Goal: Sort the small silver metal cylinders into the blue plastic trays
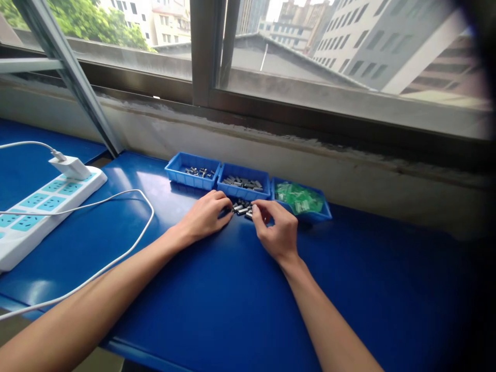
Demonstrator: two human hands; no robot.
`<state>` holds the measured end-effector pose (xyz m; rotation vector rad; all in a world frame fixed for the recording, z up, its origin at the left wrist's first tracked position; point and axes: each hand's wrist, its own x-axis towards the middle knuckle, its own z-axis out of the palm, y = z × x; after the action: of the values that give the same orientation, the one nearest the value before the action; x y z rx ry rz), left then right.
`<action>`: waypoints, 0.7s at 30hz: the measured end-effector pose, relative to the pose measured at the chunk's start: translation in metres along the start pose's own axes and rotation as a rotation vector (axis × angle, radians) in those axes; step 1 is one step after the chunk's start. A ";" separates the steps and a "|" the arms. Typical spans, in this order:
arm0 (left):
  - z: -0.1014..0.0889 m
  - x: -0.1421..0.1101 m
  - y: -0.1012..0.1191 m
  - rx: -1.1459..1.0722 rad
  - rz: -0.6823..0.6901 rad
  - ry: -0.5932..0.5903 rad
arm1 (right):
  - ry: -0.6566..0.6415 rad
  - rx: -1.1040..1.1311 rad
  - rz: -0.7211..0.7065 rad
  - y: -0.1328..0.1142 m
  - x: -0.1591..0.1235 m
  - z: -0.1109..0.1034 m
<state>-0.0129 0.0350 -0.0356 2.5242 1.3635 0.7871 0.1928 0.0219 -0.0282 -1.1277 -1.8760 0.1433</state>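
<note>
Several small black-and-silver metal parts [242,207] lie in a loose pile on the blue table, just in front of the bins. My left hand [207,214] rests at the pile's left side, its fingers curled and the tips touching the parts. At the right side, my right hand [276,227] has thumb and forefinger pinched together beside the pile; what they hold, if anything, is too small to make out. Behind the pile stands a blue bin of grey metal pieces [264,194]. To its left is a bin with small silver parts [189,180], to its right one with green pieces [328,212].
On the left lies a white power strip [50,212] with a charger [70,167] plugged in. A white cable [132,248] loops over the table toward my left forearm. Behind the bins run a low wall and a window frame [204,51]. A metal post [77,82] slants down at the left.
</note>
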 end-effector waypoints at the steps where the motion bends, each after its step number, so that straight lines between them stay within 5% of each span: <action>1: -0.001 0.000 0.000 -0.003 0.003 0.003 | -0.004 0.010 0.006 0.000 0.000 0.001; 11: -0.003 -0.003 -0.006 -0.288 -0.078 0.098 | -0.006 0.049 -0.011 -0.001 -0.001 0.003; 18: -0.015 0.003 0.005 -1.318 -0.494 0.031 | -0.027 0.049 -0.009 0.001 -0.002 0.005; 21: -0.021 0.006 0.009 -1.579 -0.589 0.006 | -0.036 0.042 -0.007 0.001 -0.002 0.006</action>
<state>-0.0149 0.0326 -0.0128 0.8525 0.7541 1.0534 0.1894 0.0227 -0.0334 -1.0968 -1.8995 0.1992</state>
